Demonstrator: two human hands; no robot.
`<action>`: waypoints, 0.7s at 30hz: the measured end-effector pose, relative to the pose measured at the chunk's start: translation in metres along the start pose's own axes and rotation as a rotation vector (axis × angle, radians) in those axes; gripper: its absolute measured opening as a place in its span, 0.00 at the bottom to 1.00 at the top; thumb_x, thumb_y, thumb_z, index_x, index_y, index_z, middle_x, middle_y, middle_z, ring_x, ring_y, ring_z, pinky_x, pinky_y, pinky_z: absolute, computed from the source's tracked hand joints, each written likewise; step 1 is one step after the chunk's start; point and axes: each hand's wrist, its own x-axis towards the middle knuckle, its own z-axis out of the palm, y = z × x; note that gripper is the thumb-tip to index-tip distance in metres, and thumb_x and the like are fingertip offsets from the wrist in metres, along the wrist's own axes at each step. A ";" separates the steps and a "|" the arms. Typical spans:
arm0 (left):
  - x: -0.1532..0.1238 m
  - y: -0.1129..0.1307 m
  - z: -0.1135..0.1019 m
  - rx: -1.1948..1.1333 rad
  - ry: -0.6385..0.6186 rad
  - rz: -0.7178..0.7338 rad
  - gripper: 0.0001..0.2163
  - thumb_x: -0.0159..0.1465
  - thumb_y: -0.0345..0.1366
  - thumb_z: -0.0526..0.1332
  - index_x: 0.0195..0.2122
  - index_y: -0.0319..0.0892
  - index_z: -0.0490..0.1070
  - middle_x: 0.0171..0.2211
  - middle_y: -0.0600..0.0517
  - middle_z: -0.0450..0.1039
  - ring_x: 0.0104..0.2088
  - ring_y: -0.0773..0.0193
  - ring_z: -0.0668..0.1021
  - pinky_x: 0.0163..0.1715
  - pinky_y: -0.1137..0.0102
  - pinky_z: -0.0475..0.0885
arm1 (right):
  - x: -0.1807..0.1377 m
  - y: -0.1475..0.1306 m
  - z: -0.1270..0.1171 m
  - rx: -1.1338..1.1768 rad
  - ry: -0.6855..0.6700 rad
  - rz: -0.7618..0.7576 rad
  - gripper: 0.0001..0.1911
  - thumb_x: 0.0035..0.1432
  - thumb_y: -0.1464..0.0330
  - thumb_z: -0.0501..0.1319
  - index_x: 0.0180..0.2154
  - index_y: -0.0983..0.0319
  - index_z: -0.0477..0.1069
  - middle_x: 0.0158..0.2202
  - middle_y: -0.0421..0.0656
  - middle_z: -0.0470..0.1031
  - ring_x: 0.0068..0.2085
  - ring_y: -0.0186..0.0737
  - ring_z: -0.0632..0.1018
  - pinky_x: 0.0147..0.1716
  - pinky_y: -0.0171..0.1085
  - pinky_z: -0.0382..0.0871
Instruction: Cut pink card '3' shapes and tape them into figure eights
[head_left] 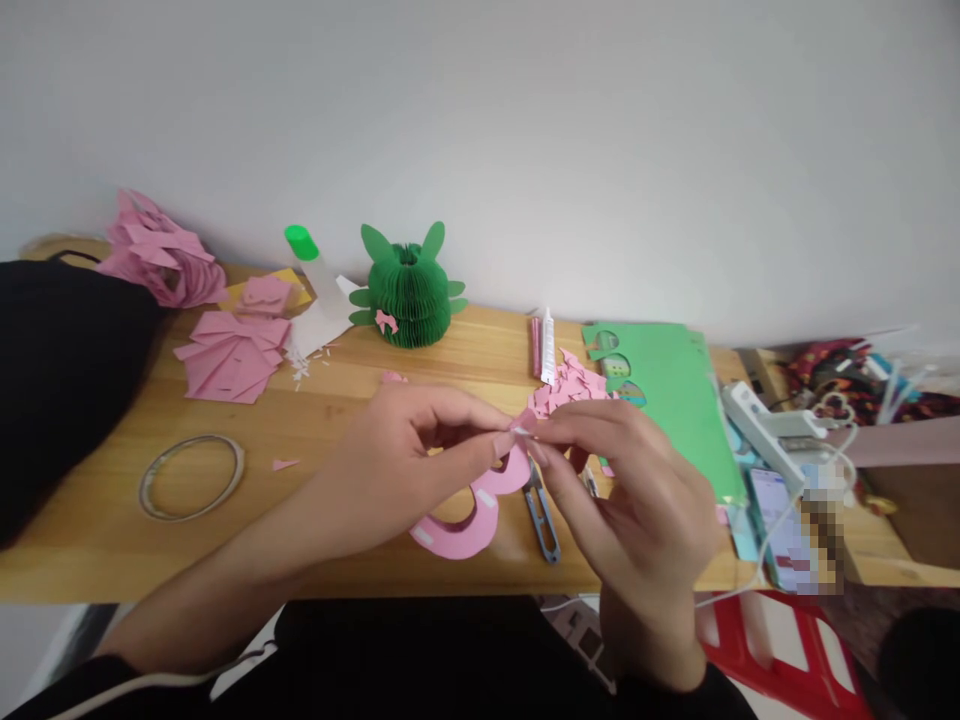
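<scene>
Above the table, my left hand (420, 440) and my right hand (630, 490) meet fingertip to fingertip. Both pinch a small pink paper piece (522, 420) that has a bit of white on it. Behind and below my fingers are curved pink paper cutouts (472, 537) with short white strips on them; the left fingers partly cover these. Thread snips (541, 515) lie just under the right fingertips. A heap of pink paper scraps (570, 382) sits beyond my right hand.
A green honeycomb-paper figure (409, 295) stands at the back, near a glue stick (311, 260). At left are a tape roll (238, 470) and stacked pink paper (236, 355). To the right lie green sheets (667, 390), a glue tube (548, 348), a power strip (765, 435) and a phone (776, 520).
</scene>
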 end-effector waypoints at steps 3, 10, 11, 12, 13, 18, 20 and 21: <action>-0.001 0.001 0.001 0.029 0.010 -0.014 0.08 0.59 0.29 0.63 0.28 0.46 0.81 0.23 0.59 0.77 0.22 0.74 0.73 0.22 0.82 0.69 | -0.001 0.001 -0.001 -0.044 -0.029 -0.026 0.10 0.60 0.78 0.65 0.44 0.65 0.73 0.39 0.43 0.77 0.39 0.31 0.77 0.38 0.29 0.74; -0.003 -0.002 -0.002 0.065 -0.008 -0.066 0.08 0.58 0.33 0.62 0.25 0.42 0.79 0.21 0.57 0.73 0.22 0.72 0.71 0.20 0.80 0.64 | 0.003 0.005 0.001 -0.060 -0.135 -0.049 0.06 0.63 0.76 0.62 0.42 0.62 0.71 0.40 0.43 0.76 0.40 0.32 0.77 0.38 0.30 0.73; -0.004 -0.003 -0.002 0.052 -0.004 -0.079 0.08 0.58 0.33 0.62 0.25 0.42 0.79 0.21 0.57 0.73 0.22 0.72 0.70 0.20 0.80 0.64 | 0.004 0.006 0.002 -0.049 -0.161 -0.049 0.06 0.64 0.76 0.61 0.42 0.62 0.71 0.40 0.43 0.75 0.40 0.32 0.76 0.36 0.30 0.72; -0.004 -0.005 -0.004 0.035 0.003 -0.097 0.07 0.58 0.34 0.62 0.25 0.42 0.79 0.21 0.56 0.72 0.22 0.71 0.70 0.20 0.79 0.64 | 0.005 0.007 0.004 -0.030 -0.189 -0.046 0.05 0.64 0.75 0.61 0.42 0.62 0.70 0.40 0.43 0.75 0.40 0.33 0.76 0.34 0.31 0.72; -0.005 -0.008 -0.005 0.014 0.011 -0.120 0.07 0.57 0.35 0.62 0.25 0.42 0.79 0.21 0.56 0.73 0.22 0.71 0.70 0.20 0.79 0.63 | 0.006 0.009 0.006 -0.004 -0.219 -0.037 0.05 0.65 0.75 0.60 0.42 0.61 0.69 0.40 0.43 0.74 0.39 0.33 0.76 0.33 0.31 0.72; -0.014 -0.046 -0.028 -0.119 0.113 -0.338 0.08 0.50 0.41 0.67 0.23 0.41 0.79 0.20 0.53 0.73 0.21 0.69 0.70 0.20 0.76 0.63 | 0.014 0.022 0.036 0.235 -0.373 0.097 0.03 0.65 0.73 0.57 0.37 0.60 0.67 0.36 0.43 0.72 0.33 0.34 0.74 0.29 0.33 0.70; -0.024 -0.069 -0.042 -0.204 0.310 -0.416 0.10 0.45 0.41 0.70 0.21 0.39 0.79 0.21 0.51 0.74 0.22 0.68 0.71 0.22 0.75 0.65 | 0.023 0.030 0.065 0.357 -0.450 0.228 0.04 0.65 0.71 0.57 0.35 0.60 0.66 0.34 0.41 0.71 0.31 0.34 0.75 0.30 0.33 0.70; -0.031 -0.080 -0.049 -0.217 0.389 -0.423 0.11 0.45 0.42 0.71 0.23 0.39 0.80 0.22 0.51 0.75 0.22 0.68 0.71 0.22 0.75 0.65 | 0.029 0.033 0.084 0.403 -0.489 0.328 0.05 0.65 0.70 0.57 0.34 0.60 0.65 0.32 0.40 0.71 0.29 0.33 0.75 0.28 0.32 0.69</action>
